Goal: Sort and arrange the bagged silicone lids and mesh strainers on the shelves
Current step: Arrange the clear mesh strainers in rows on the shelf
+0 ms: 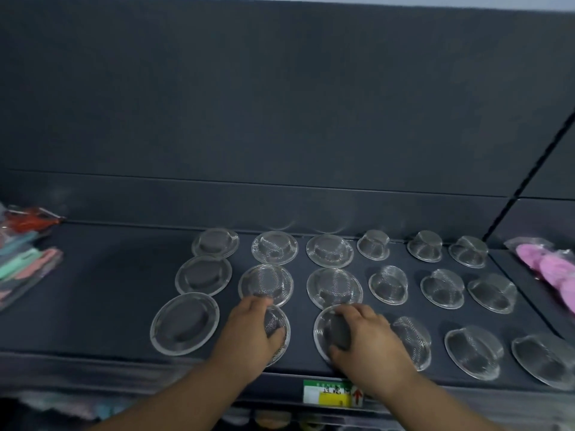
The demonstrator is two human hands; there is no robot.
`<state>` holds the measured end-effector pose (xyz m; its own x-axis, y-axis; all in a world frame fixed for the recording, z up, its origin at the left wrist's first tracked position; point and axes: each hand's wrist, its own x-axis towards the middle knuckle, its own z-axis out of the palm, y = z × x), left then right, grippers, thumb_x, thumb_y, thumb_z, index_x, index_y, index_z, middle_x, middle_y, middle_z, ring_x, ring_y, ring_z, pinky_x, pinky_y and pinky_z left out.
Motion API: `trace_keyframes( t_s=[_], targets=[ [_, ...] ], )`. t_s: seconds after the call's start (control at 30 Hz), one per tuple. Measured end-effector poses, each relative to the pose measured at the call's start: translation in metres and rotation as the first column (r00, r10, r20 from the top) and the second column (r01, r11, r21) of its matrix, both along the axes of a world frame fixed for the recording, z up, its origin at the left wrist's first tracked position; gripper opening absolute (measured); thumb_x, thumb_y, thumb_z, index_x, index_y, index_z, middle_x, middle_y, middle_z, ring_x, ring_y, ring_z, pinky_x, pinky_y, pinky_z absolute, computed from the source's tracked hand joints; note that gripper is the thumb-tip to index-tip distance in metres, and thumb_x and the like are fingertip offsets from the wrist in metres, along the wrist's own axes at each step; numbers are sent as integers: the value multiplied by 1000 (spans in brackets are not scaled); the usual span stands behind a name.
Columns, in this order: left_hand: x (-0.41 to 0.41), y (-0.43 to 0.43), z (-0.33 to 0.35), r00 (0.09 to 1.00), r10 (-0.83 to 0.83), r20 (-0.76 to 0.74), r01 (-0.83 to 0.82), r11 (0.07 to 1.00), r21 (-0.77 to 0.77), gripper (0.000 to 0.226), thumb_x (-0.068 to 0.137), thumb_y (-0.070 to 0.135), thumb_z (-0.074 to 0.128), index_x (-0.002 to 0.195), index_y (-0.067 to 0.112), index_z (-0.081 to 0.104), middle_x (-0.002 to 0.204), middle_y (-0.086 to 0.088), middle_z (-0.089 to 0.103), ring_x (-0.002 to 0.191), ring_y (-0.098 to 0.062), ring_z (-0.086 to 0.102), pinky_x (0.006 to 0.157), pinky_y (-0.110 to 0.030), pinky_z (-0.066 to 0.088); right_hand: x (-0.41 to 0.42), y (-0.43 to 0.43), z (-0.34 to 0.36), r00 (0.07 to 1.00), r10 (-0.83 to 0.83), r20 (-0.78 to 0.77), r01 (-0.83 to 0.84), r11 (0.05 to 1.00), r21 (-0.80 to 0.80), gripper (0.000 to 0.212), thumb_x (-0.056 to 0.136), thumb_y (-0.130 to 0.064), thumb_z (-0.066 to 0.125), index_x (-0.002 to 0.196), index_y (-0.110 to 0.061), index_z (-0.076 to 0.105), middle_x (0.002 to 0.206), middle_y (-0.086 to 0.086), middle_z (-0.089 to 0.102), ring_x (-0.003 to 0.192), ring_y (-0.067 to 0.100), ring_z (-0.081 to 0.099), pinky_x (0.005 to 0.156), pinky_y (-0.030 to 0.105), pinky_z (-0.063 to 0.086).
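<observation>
Spanning the whole width of the view, a dark shelf (109, 275) backs onto a plain dark wall panel (280, 104). Mesh strainers (334, 287) cover the shelf's middle and right part, laid dome-up in three rows and six columns from its back to its front edge. The ones nearer the shelf's left end are wide and shallow, and those nearer its right end are narrower and deeper. Both forearms reach in over the shelf's front edge. The left hand (249, 334) lies on top of the second-column strainer (275, 326) in the shelf's front row, with its fingers curled over the dome and its thumb against the dome's right side, so it grips that strainer from above. The right hand (370, 334) grips the third-column strainer (326, 331) in the same row the same way, fingers over the dome's top and thumb pressed low on its near side, with the rim showing to the hand's left. A bag of pastel pieces (21, 262) lies at the shelf's left end, and a bag of pink discs (550, 265) lies at its right end. A green, white and yellow price label (329, 393) is fixed to the shelf's front edge, below the right hand.
</observation>
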<state>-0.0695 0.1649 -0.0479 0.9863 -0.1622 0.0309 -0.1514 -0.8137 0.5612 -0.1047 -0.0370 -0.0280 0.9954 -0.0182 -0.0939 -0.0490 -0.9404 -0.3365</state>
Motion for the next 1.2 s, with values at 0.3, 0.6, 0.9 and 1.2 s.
trace_keyframes(
  t_s=[0.3,0.6,0.9,1.2],
  targets=[
    [2,29,7,993,12,114,-10,1000,-19,55,88,46,55,137,26,39,147,9,29,135,-9,26,111,-20,19,1,26,10,997,32,71,-29,998,-51,68,81,-58,54,141,-34,32,144,-10,32,130,17,35,109,32,33],
    [6,131,8,993,-101,-57,104,993,52,58,86,39,60,139,35,34,148,17,21,135,-11,20,110,-23,21,19,125,-1,980,196,37,-198,977,74,71,81,-55,60,143,-37,31,152,-12,23,136,15,28,113,27,27],
    [16,135,-3,966,-249,65,246,968,50,58,83,40,61,136,39,37,140,21,27,126,-7,26,108,-17,24,16,143,-13,998,-39,56,40,999,-15,50,83,-47,53,131,-36,44,138,-8,39,121,20,41,101,27,38],
    [29,143,-7,964,-239,115,231,970,79,58,85,46,57,138,35,34,142,18,26,129,-8,26,108,-16,20,16,150,-14,989,-142,51,146,985,-93,53,82,-49,49,133,-35,43,137,-6,41,121,22,43,102,30,37]
  ],
)
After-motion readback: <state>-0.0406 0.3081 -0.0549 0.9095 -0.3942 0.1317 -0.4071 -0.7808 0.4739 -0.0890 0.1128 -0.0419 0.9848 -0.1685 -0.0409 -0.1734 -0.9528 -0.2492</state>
